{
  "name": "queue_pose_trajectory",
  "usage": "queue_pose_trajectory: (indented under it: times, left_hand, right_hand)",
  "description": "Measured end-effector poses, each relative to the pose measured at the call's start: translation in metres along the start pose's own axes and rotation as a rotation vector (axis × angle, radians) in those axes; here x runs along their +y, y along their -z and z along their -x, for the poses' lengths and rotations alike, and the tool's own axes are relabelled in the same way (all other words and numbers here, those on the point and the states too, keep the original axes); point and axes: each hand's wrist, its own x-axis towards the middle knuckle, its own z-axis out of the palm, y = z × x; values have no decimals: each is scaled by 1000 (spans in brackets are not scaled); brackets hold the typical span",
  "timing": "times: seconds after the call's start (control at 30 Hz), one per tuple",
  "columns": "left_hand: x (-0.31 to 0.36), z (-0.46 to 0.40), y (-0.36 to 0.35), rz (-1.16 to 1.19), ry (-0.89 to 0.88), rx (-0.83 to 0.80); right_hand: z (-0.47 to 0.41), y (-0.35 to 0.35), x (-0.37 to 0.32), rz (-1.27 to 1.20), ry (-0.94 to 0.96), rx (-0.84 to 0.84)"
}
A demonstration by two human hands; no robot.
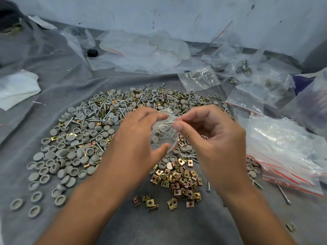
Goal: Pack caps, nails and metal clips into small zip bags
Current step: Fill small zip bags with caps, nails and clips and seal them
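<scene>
Zip bag (163,133), part-filled with caps and nails, is held above the parts pile (99,131), left hand (134,138) cradling it, right hand (208,131) pinching its mouth; a loosened pinch risks spilling contents.

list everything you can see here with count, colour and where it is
round grey plastic caps: too many to count, grey, spread over the left and far side of the pile
silver metal screws: many, silver, mixed among the caps mid-pile
brass-coloured square metal clips: dozens, gold, heaped nearest the person
small clear zip bag: one, clear, held between both hands, caps and screws inside
stack of empty clear zip bags with red strips: many, clear, at right
filled zip bags: several, clear, far right
black round knob: one, black, far left
white cloth: one, white, left edge
grey cloth surface: one, grey, under everything
left hand: on the bag
right hand: pinching the bag's top
</scene>
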Motion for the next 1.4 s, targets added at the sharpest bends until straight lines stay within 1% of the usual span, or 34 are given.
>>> queue_pose_trajectory:
  times: [0.1,0.2,0.57,0.73,0.8,0.97,1.03,1.13,1.2,1.23,1.33,1.4]
  left_hand:
    - [-1,0,0,17,-2,6]
    - [-2,0,1,20,3,19]
    - [4,1,2,37,8,6]
    - [3,1,1,32,12,5]
    - [1,1,1,29,12,5]
    - [3,0,2,33,10,3]
    - [2,1,2,28,13,-3]
    - [2,1,2,7,13,7]
    - [2,1,2,19,12,19]
    - [3,1,2,29,11,23]
    - [3,1,4,42,1,16]
    - [3,1,4,32,0,9]
  right_hand:
    - [0,-6,0,212,113,-21]
    - [-2,-4,2,264,152,1]
    - [-3,0,3,255,118,-25]
    - [-3,1,4,204,89,-9]
    - [-4,1,4,228,119,-15]
    - [-3,-2,7,397,199,-89]
    - [-3,-1,7,357,236,-52]
    - [-2,1,4,229,335,-13]
    - [-1,0,2,172,390,-52]
    - [0,-2,1,159,389,-89]
    - [0,-3,4,213,289,-223]
    - [-2,-1,6,249,230,-246]
